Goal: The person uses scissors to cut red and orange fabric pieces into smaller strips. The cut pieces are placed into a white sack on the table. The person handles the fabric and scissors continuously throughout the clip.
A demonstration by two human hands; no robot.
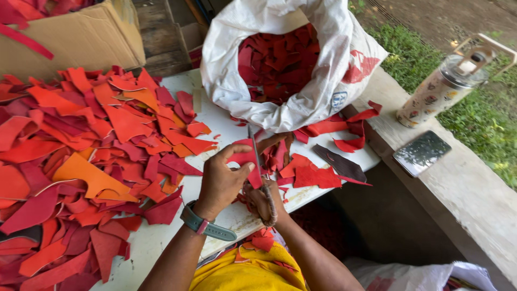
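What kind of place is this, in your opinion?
Probably a small open-air craft workshop: red and orange leather offcuts heaped on a white table, a white sack of more scraps, and grass beside it.

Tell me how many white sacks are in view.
2. One open white sack, full of red scraps, stands at the table's far edge. A second sack shows only partly at the bottom right, so more may be hidden.

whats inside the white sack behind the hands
The white sack is open at the top and holds dark red leather scraps, piled loosely. Only the top layer shows; its walls hide how deep the pile goes.
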